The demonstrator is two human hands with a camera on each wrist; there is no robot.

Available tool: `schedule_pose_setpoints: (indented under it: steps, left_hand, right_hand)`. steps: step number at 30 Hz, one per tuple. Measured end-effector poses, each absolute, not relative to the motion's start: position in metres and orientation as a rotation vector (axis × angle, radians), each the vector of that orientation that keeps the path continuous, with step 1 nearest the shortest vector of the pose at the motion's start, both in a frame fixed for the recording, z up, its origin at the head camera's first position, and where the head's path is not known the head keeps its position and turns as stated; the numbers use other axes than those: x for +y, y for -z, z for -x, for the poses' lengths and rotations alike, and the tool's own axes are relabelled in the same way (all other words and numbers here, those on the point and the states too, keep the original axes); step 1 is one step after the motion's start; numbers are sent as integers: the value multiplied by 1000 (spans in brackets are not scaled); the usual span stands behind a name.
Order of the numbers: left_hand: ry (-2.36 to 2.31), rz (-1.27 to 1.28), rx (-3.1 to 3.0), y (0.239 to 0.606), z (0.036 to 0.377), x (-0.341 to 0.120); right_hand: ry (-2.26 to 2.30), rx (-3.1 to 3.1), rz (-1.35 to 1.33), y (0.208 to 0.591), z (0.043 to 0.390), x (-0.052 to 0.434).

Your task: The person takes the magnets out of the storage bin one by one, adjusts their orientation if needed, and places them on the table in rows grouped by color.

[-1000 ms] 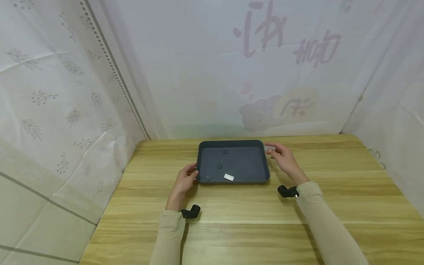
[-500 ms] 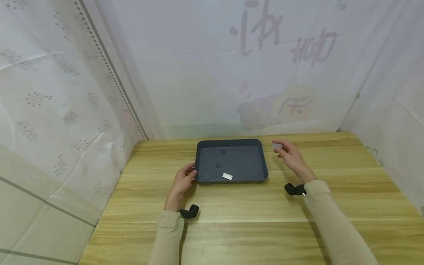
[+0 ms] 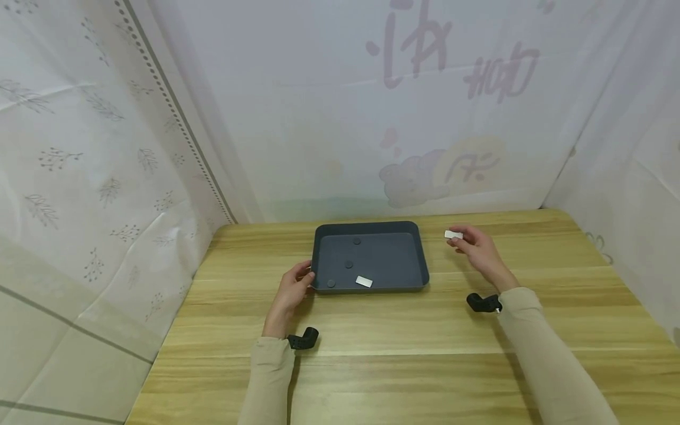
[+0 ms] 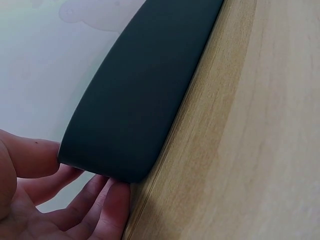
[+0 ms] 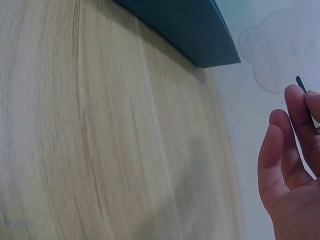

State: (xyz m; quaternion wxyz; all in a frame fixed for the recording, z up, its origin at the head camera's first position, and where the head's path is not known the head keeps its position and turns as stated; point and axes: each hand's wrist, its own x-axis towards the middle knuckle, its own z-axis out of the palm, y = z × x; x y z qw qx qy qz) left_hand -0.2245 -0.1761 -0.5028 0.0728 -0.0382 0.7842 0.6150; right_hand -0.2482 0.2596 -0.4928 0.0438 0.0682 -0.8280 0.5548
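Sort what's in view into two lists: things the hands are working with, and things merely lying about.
In hand:
- small white flat rectangular piece, pinched by the right hand
- dark grey plastic tray, near-left corner held by the left hand

Lying about:
- second white rectangular piece in the tray
- three dark round discs in the tray
- light wooden table

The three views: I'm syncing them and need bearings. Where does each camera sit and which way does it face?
Head: worn high, looking forward and down at the tray, the left hand, the right hand and both sleeves.
Left wrist: low beside the tray's corner; fingers touch it.
Right wrist: low over the table; fingers pinch a small plate.
All three share tray and table.
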Motion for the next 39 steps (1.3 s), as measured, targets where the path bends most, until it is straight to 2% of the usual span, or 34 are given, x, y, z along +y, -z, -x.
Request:
schedule_pose_setpoints:
  steps: [15,39]
  left_hand:
    - [-1833,137,2363,502,226,-176]
    - [-1831,133,2369,504,225,-176]
  right_hand:
    - [-1636,-2696,-192,499,256,273]
    - [-1428,-2904,-178,516,281,261]
